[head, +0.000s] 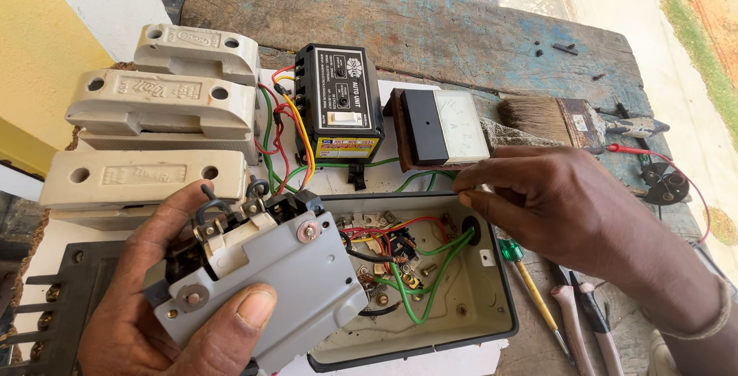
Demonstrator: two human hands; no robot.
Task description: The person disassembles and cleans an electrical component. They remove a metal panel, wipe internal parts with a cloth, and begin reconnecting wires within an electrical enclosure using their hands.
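Observation:
My left hand [165, 314] grips a grey metal switch unit [273, 280] with dark terminals on top, tilted above the left end of an open beige enclosure box [492, 311]. Red, green and black wires [411, 257] lie tangled inside the box. My right hand [561, 207] reaches in from the right, its fingertips pinched at the box's upper right rim near a round hole, touching a thin wire there.
Three cream porcelain fuse carriers [161, 103] stand at the left. A black control unit [340, 103] and a panel meter [446, 126] sit behind the box. A paintbrush [565, 118], a green-handled screwdriver [526, 284] and pliers [584, 318] lie to the right on the worn wooden table.

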